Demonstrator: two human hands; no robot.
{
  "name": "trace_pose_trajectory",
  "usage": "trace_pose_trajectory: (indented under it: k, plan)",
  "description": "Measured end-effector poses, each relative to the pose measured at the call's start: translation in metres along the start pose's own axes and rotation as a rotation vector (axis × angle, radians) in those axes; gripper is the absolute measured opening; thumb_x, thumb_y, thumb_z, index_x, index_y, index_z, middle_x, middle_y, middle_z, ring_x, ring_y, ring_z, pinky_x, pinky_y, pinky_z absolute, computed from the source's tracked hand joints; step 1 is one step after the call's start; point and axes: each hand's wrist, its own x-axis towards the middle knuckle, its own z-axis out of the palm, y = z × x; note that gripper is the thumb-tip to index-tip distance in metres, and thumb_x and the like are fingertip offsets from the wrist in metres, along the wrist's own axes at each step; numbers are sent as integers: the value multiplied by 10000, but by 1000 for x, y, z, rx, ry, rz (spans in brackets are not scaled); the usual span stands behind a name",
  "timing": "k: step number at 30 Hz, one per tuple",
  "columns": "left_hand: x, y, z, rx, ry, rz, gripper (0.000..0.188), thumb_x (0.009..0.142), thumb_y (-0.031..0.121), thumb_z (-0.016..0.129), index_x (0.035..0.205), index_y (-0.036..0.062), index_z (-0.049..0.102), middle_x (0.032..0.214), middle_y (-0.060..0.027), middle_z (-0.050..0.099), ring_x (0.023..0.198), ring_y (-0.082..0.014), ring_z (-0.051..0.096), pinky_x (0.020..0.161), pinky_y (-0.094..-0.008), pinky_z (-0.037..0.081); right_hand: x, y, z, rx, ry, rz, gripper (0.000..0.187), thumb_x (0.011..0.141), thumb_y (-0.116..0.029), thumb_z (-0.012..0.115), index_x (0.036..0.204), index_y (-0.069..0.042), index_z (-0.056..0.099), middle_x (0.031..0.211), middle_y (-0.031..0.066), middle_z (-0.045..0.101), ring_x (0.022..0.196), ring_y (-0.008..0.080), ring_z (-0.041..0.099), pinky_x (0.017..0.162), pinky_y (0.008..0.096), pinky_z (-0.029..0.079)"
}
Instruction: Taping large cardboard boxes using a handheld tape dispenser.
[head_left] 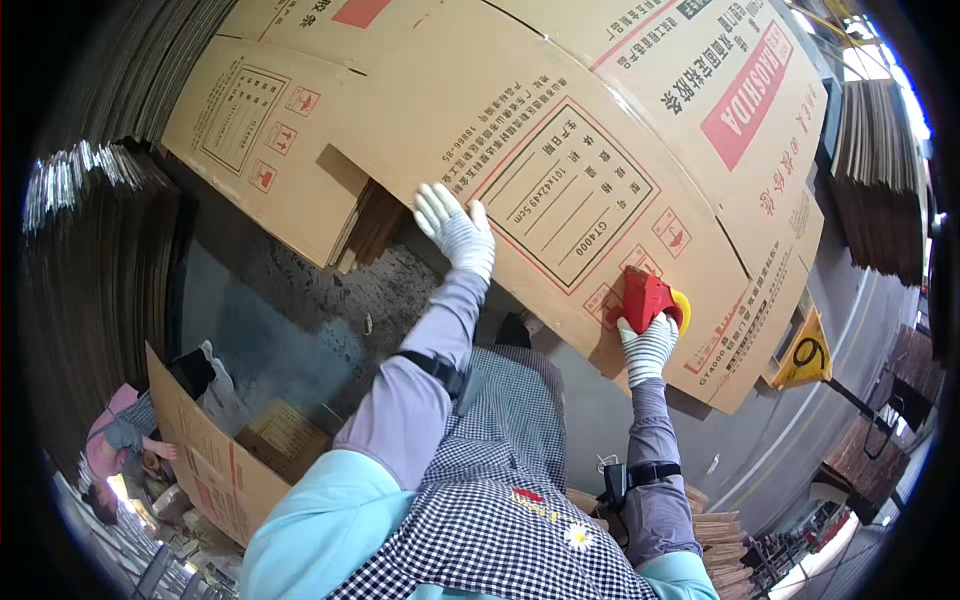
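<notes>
A large flattened cardboard box [620, 130], printed in red and black, spreads out in front of me. My left hand [455, 225], in a white striped glove, is at the box's near edge with its fingers stretched out and nothing in it. Whether its fingers touch the board I cannot tell. My right hand [650, 345], gloved alike, is closed around a red tape dispenser [645, 297] with a yellow roll at its side. The dispenser is over the box's near right part, beside the printed symbols.
Stacks of flat cardboard stand at the left [100, 270] and far right [880, 180]. A yellow sign [805, 352] is beside the box's right end. At the lower left another person [120, 435] is near an open carton [225, 460]. Grey floor [290, 310] shows between.
</notes>
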Motion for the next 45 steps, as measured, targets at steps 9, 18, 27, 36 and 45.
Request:
trace_pose_trajectory:
  k: [9, 18, 27, 36, 45]
  plan:
    - [-17, -14, 2, -1664, -264, -932, 618, 896, 445, 654, 1372, 92, 480, 1305, -97, 556, 1148, -294, 562, 937, -473, 499, 1, -4, 17, -23, -9, -29, 711, 633, -372, 810, 1168, 14, 545, 1079, 246, 619, 1083, 405, 550, 1011, 467, 398]
    - [-287, 109, -6, 194, -2422, 462, 426, 953, 400, 546, 1074, 23, 703, 1004, -144, 726, 841, -314, 707, 774, -440, 561, -2, 33, 7, 422, -17, 269, 606, 667, -352, 842, 1102, -10, 595, 954, 168, 676, 841, 327, 649, 783, 402, 523]
    - [97, 11, -15, -522, -198, 214, 507, 906, 142, 609, 1361, -31, 469, 1382, -233, 493, 1321, -335, 434, 1136, -387, 313, -213, 239, 89, 1184, 696, 1496, 634, 745, -304, 837, 1225, 10, 570, 1074, 135, 658, 885, 284, 639, 835, 439, 534]
    - [385, -194, 3, 170, -822, -75, 734, 837, 555, 660, 1234, -57, 582, 1198, -213, 647, 1051, -338, 630, 959, -390, 479, -112, -59, 238, 2125, 424, 1519, 532, 893, -423, 636, 1310, -116, 514, 1253, 122, 592, 1106, 356, 575, 935, 556, 499]
    - [170, 4, -91, -871, -1775, -399, 558, 908, 319, 677, 1316, -26, 517, 1239, -146, 621, 1098, -289, 615, 1000, -415, 469, 6, -48, 48, 2266, 1017, 763, 782, 857, -524, 647, 1462, -110, 376, 1444, 146, 437, 1299, 315, 438, 1083, 478, 387]
